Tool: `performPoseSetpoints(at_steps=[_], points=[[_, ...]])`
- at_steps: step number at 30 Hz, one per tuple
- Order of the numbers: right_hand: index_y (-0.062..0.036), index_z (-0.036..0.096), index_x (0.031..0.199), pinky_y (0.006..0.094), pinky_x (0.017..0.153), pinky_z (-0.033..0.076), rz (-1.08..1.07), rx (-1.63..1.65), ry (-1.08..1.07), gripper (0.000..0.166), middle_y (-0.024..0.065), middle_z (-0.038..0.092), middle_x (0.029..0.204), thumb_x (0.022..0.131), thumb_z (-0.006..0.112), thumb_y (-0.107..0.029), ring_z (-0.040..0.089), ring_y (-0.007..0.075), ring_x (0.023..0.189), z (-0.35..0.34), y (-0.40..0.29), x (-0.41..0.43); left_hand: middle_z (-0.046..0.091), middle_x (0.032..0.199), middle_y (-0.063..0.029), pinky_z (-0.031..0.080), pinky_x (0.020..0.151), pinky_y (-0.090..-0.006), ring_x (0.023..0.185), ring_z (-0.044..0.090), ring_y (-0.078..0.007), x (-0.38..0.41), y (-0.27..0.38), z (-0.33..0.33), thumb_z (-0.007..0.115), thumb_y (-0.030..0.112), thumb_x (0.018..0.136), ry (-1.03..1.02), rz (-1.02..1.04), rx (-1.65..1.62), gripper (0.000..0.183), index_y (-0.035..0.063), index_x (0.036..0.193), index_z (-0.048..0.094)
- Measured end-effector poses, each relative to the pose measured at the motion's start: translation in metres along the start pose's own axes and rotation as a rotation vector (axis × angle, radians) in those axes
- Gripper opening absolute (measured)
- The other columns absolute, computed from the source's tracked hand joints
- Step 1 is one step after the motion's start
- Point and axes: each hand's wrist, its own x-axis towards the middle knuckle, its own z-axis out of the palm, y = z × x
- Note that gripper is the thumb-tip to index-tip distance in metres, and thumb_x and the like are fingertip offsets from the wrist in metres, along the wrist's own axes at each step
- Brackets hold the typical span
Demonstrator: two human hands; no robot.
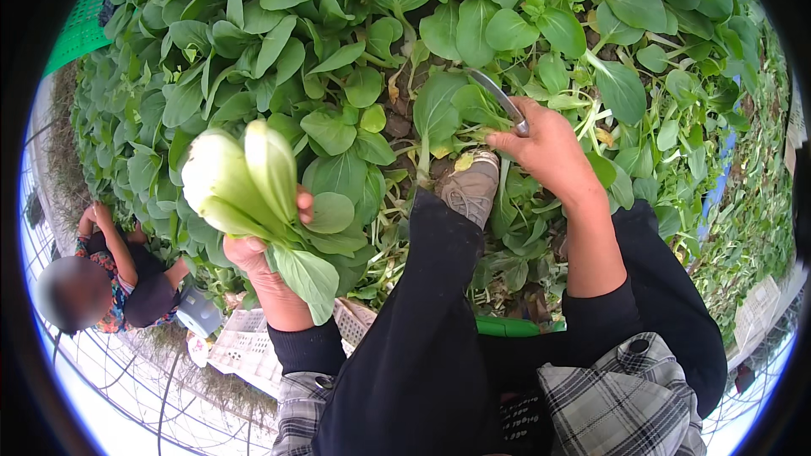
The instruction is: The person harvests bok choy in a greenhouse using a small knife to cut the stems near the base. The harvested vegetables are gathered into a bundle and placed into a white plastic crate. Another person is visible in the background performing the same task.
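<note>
My left hand grips a head of bok choy by its leafy part. Its pale, thick stalk base points up and away from me, and the leaves droop below the hand. My right hand is closed around a curved knife, whose blade points up and to the left. The handle is mostly hidden in the fist. Just beyond the blade stand low bok choy leaves. The right fingers hang over cut stems and leaves near the toe of my shoe.
Dense bok choy plants fill the ground ahead and left. White plastic crates stand behind my left arm. A seated person is at the far left. Green mesh hangs upper left; a blue strip runs along the right.
</note>
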Motion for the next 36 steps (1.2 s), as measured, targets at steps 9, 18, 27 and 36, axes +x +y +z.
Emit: performPoseSetpoints(at_steps=[9, 18, 27, 36], points=[[-0.0056, 0.045, 0.127, 0.0226, 0.061, 0.046, -0.153, 0.484, -0.121, 0.051, 0.0010, 0.057, 0.100, 0.080, 0.065, 0.000, 0.049, 0.0069, 0.068, 0.111, 0.008, 0.047, 0.062, 0.105, -0.0036, 0.048, 0.087, -0.0305, 0.094, 0.059, -0.0128, 0.023, -0.038, 0.011, 0.079, -0.006, 0.051, 0.136, -0.587, 0.707, 0.070, -0.0010, 0.117, 0.056], [-0.0022, 0.050, 0.114, 0.0393, 0.079, 0.048, -0.234, 0.182, -0.145, 0.032, 0.0161, 0.061, 0.105, 0.093, 0.050, -0.026, 0.062, 0.0336, 0.092, 0.108, 0.013, -0.016, 0.064, 0.104, -0.0104, 0.045, 0.090, -0.0294, 0.096, 0.061, -0.0205, 0.003, -0.051, -0.012, 0.074, 0.004, 0.055, 0.040, -0.544, 1.462, 0.076, -0.0013, 0.126, 0.050], [0.0048, 0.053, 0.100, 0.0474, 0.079, 0.046, -0.056, -0.032, -0.397, 0.027, 0.0267, 0.063, 0.091, 0.089, 0.050, -0.020, 0.060, 0.0422, 0.090, 0.136, 0.001, 0.007, 0.066, 0.096, -0.0024, 0.049, 0.082, -0.0278, 0.086, 0.060, -0.0125, 0.004, -0.044, -0.040, 0.074, -0.004, 0.059, 0.202, -0.571, 1.066, 0.048, -0.0009, 0.105, 0.059], [0.0059, 0.058, 0.097, 0.0439, 0.080, 0.048, -0.080, -0.118, -0.456, 0.028, 0.0252, 0.064, 0.095, 0.085, 0.050, -0.018, 0.061, 0.0387, 0.093, 0.159, 0.004, 0.032, 0.067, 0.091, -0.0052, 0.049, 0.080, -0.0291, 0.082, 0.061, -0.0151, -0.004, -0.050, -0.037, 0.074, -0.001, 0.057, 0.162, -0.567, 1.207, 0.048, -0.0009, 0.103, 0.060]])
